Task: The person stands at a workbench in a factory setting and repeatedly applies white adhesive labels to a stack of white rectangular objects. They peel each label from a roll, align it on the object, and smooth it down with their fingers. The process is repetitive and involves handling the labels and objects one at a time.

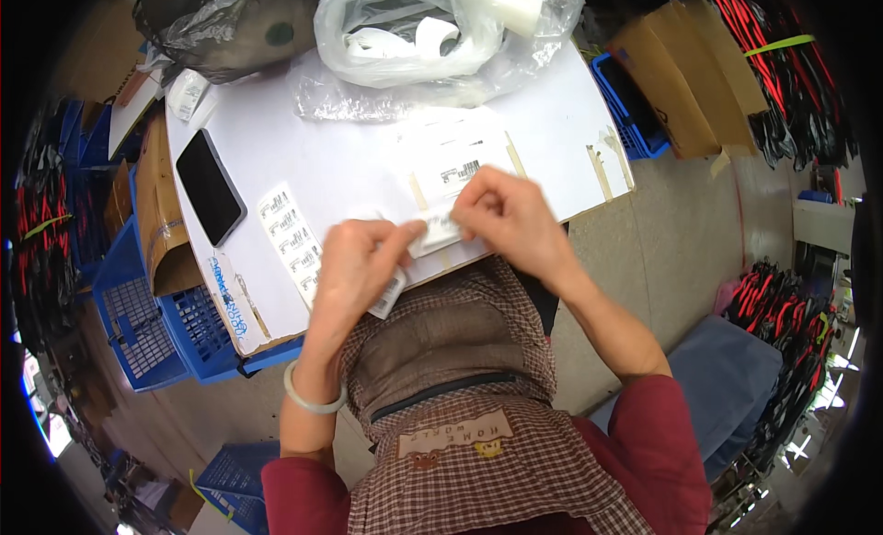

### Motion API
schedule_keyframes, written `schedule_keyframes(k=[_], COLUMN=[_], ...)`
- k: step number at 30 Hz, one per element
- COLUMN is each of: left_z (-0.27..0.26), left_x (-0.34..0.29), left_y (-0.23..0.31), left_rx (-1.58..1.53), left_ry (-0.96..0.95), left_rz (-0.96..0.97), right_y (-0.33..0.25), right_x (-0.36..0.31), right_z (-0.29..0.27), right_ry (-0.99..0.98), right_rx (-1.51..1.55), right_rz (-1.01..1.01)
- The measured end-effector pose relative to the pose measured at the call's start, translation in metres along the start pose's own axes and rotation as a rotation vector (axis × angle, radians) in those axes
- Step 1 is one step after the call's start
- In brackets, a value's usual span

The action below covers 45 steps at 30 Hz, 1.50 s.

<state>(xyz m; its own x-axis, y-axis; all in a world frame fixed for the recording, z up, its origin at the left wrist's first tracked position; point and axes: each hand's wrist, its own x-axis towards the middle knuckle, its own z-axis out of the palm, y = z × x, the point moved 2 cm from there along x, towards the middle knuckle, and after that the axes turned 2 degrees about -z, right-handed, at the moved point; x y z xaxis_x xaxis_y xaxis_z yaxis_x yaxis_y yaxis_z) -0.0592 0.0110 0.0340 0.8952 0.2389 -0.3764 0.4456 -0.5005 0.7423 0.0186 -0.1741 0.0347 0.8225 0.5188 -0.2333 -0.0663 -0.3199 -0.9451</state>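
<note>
Over the table's near edge, both my hands are at a small white printed label piece (434,235), slightly smeared by motion. My left hand (354,264) is closed, thumb and forefinger pinching its left end. A barcode label strip (390,296) hangs below that hand; whether the hand grips it too is hidden. My right hand (515,218) pinches the piece's right end with fingertips bent in. White printed sheets (455,158) lie flat just beyond my hands, with tan tape at their sides. A strip of barcode labels (290,236) lies left of my left hand.
A black phone (211,187) lies at the table's left. Clear plastic bags (409,66) with white rolls inside and a dark bag (225,29) sit at the back. Blue crates (138,314) and cardboard stand left; another cardboard box (685,80) is at the right.
</note>
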Motion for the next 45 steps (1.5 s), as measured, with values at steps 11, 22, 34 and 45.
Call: schedule_keyframes(k=[11,22,34,45], left_z=[0.009,-0.015,-0.019,0.010], left_x=[0.076,0.003,-0.039,-0.012], left_y=[0.031,0.025,-0.016,-0.019], left_rx=[0.435,-0.714,-0.350,-0.066], left_ry=[-0.115,-0.368,-0.043,-0.168], left_rz=[0.070,0.131,-0.157,-0.138], right_y=[0.005,-0.008,-0.009,0.012], right_x=[0.051,-0.010,-0.017,-0.002], right_z=[-0.024,0.025,-0.013,0.007], right_ry=[0.203,0.217,0.270,-0.110], right_rx=[-0.826,0.069,0.203,-0.072], right_rz=[-0.140,-0.439,-0.402,0.029])
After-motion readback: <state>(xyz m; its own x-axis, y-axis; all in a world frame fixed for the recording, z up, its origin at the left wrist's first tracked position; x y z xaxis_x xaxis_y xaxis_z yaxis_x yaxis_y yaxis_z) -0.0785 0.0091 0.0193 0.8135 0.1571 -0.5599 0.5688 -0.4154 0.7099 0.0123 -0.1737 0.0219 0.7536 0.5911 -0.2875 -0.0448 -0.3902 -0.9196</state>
